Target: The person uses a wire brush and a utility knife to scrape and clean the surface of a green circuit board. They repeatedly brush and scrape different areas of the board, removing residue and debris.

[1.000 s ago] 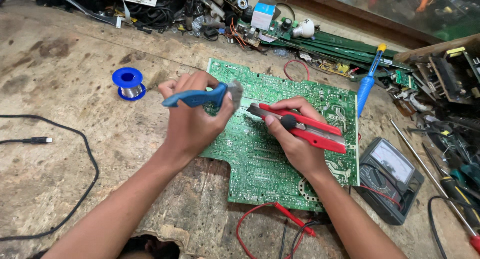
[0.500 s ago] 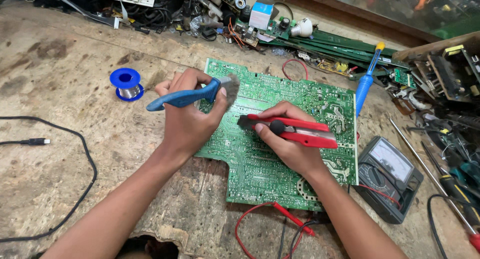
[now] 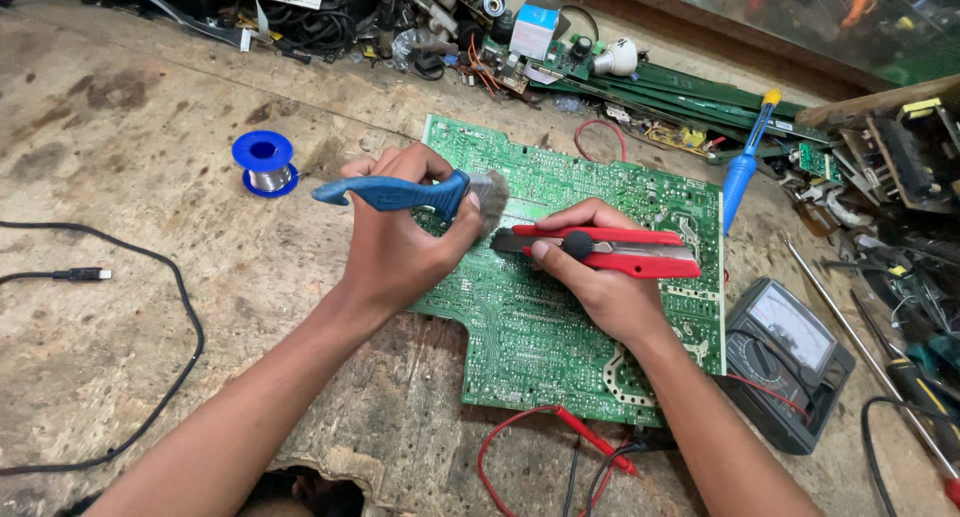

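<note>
Green circuit board [image 3: 560, 307], solder side up, lying flat on the counter [image 3: 150, 157] toward its far right part, long axis running from the far edge back toward me. At the board's far-left quarter my two tools meet. My right hand [image 3: 600, 282] is closed around a red utility knife [image 3: 610, 252]; the knife's long axis lies nearly level, left to right, with its dark tip pointing left and resting on the board. My left hand [image 3: 400, 242] is wrapped around the blue handle of a small brush [image 3: 400, 192], whose long axis also runs left to right, opposite in sense: the grey bristles point right and stand just beside the knife tip, above the same patch of board. Thus the worked spot lies between the hands, right of my left hand and left of my right; both are about equally near.

Surroundings: blue solder spool [image 3: 265, 164] left of the board; analogue multimeter [image 3: 785, 362] at the board's right; red probe lead [image 3: 560, 442] at its near edge; black cable [image 3: 150, 277] toward the counter's left edge.
</note>
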